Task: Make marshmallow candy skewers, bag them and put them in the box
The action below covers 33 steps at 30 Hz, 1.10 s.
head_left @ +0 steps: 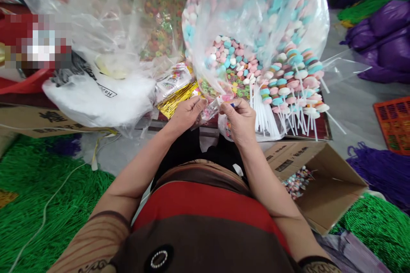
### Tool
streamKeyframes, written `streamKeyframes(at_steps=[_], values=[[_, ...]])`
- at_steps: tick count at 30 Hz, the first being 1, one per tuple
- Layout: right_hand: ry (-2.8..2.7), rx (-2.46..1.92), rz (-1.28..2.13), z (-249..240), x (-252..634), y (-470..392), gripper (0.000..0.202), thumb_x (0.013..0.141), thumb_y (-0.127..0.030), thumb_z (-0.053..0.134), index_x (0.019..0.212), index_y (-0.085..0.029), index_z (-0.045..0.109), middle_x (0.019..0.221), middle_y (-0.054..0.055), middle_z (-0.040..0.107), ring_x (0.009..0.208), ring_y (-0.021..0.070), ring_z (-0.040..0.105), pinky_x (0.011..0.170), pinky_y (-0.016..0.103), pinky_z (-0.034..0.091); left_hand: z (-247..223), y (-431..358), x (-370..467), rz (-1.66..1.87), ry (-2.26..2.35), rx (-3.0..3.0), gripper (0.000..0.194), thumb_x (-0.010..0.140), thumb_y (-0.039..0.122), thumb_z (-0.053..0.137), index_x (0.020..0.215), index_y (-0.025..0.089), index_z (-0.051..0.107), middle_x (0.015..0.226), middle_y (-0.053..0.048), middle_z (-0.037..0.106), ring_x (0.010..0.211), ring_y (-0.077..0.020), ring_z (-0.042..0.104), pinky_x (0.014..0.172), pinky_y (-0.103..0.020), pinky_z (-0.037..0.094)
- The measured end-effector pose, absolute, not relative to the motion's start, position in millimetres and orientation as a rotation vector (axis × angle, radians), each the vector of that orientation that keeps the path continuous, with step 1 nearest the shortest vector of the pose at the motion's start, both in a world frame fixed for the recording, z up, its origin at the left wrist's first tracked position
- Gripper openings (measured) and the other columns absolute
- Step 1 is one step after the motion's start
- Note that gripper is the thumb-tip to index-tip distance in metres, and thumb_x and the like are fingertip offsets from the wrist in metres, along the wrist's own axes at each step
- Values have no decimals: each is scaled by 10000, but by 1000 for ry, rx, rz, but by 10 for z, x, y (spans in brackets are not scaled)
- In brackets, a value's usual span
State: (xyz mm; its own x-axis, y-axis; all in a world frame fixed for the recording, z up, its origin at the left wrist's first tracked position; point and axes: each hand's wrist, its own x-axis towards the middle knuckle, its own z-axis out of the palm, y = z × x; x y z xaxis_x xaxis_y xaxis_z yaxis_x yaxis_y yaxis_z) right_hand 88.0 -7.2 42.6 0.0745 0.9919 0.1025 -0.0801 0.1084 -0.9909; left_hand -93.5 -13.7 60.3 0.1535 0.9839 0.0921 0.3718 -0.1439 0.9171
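Observation:
Both hands meet over the table's near edge on a small clear plastic bag [209,111] with pink bits showing at its top. My left hand [188,113] pinches the bag's left side between thumb and fingers. At the other side, my right hand [239,117] has thumb and forefinger closed on its upper right corner, with something small and blue by the fingertip. What lies inside the bag is hard to make out. Left of the hands are gold twist ties [174,100] and printed packets [174,80]. Candy skewers on white sticks [293,83] lie to the right.
A large clear bag of pastel candies [256,4] stands behind, beside a bag of ring-shaped candies [163,17]. White plastic bags [105,98] lie left. An open cardboard box [329,183] holding wrapped pieces sits low right. Green strands [51,187] cover the floor at left.

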Motion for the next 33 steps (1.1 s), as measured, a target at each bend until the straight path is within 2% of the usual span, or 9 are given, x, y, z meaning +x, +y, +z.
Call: streamKeyframes(at_steps=[5, 9, 13, 17, 22, 26, 28, 30, 33], values=[[-1351, -1158, 912, 410, 954, -162, 364, 817, -562, 781, 736, -240, 632, 785, -11, 712, 744, 158, 642, 752, 325, 533, 674, -155, -844, 927, 1148, 1695, 546, 880, 719, 603, 1047, 205, 686, 784, 11, 655, 684, -133, 568, 664, -261, 474], [-1386, -1141, 902, 375, 987, -222, 281, 882, -535, 732, 941, -263, 695, 851, -4, 721, 750, 158, 655, 745, 329, 561, 674, -144, -791, 1023, 1222, 1711, 477, 941, 650, 572, 903, 200, 725, 871, -29, 734, 818, -162, 643, 814, -296, 524], [-1468, -1109, 787, 422, 1054, -280, 348, 936, -513, 674, 1210, -298, 668, 1142, 53, 738, 872, 178, 698, 762, 348, 599, 614, -143, -791, 1025, 1268, 1779, 507, 974, 647, 522, 916, 196, 746, 906, -42, 759, 859, -169, 665, 851, -301, 528], [-1654, -1123, 582, 497, 1143, -295, 218, 980, -424, 628, 1121, -277, 706, 1170, 90, 746, 1097, 235, 702, 870, 397, 608, 552, -135, -793, 1050, 1233, 1929, 526, 1008, 622, 470, 926, 185, 751, 913, -60, 764, 871, -170, 678, 855, -301, 533], [-1780, -1149, 563, 530, 1198, -300, 229, 1000, -431, 595, 980, -253, 737, 1182, 103, 752, 1130, 240, 709, 1018, 449, 568, 535, -133, -785, 1049, 1250, 2118, 455, 1040, 528, 458, 965, 201, 766, 961, -78, 766, 932, -184, 688, 892, -323, 548], [-1923, -1071, 615, 514, 1211, -291, 220, 974, -418, 650, 1063, -253, 765, 1318, 122, 724, 1238, 244, 675, 1048, 439, 545, 560, -169, -798, 1023, 1266, 2190, 370, 1039, 451, 498, 1009, 218, 784, 932, -67, 756, 911, -181, 689, 848, -310, 559], [-1995, -1053, 594, 488, 1213, -279, 192, 981, -381, 644, 1058, -262, 773, 1253, 108, 757, 1181, 234, 699, 1043, 429, 533, 567, -188, -797, 1044, 1264, 2204, 302, 1025, 403, 544, 1024, 227, 789, 921, -59, 757, 884, -177, 687, 828, -305, 561], [-2050, -1092, 552, 456, 1209, -281, 219, 1007, -361, 602, 924, -257, 777, 1026, 78, 798, 986, 213, 730, 1034, 420, 518, 565, -205, -780, 1083, 1236, 2215, 248, 1010, 360, 581, 1002, 230, 792, 890, -48, 754, 837, -166, 680, 800, -294, 559], [-2059, -1196, 502, 420, 1187, -332, 415, 1036, -393, 540, 686, -236, 698, 679, 30, 702, 712, 181, 652, 980, 391, 511, 551, -230, -729, 1184, 1139, 2245, 207, 1003, 303, 597, 962, 226, 785, 874, -39, 750, 822, -150, 678, 783, -276, 554]])
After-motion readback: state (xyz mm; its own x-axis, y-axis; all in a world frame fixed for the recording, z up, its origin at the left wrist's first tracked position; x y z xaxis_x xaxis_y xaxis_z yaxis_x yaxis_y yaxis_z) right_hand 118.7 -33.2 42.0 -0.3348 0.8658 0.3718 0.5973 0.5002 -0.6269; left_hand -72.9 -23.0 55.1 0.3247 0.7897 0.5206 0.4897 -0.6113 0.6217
